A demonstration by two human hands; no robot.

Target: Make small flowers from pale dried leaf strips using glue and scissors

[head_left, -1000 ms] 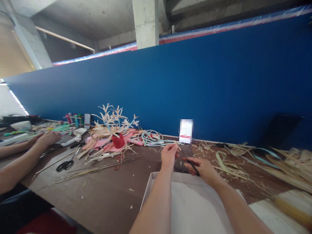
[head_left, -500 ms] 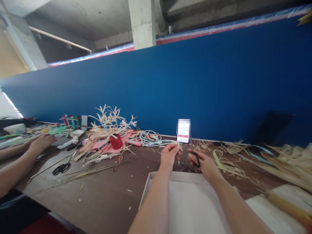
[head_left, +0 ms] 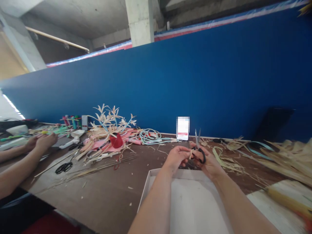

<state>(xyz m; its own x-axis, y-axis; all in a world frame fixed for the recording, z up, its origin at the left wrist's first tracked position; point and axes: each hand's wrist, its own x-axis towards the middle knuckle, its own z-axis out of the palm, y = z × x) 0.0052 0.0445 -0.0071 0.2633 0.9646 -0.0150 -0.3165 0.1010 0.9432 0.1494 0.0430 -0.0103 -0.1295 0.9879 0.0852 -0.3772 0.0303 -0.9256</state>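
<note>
Over the far edge of a shallow white box, my two hands almost meet. My left hand pinches a small pale strip, which looks like straw or husk. My right hand is closed round the black handles of a pair of scissors, whose blades point up and stand a little apart. The strip lies close to the handles, and I cannot tell whether the right fingers touch it too. Behind the hands, a phone with a lit, blurred screen leans on the blue partition.
Pale husk flowers on blue stems stand left of centre by a red spool and coiled light-blue cord. More scissors lie nearer. Dry husks pile at the right. A co-worker's hands are at the far left.
My left hand has moved right, bringing the strip up to my right hand. The scissors have turned, and their blades now show apart above the right hand.
</note>
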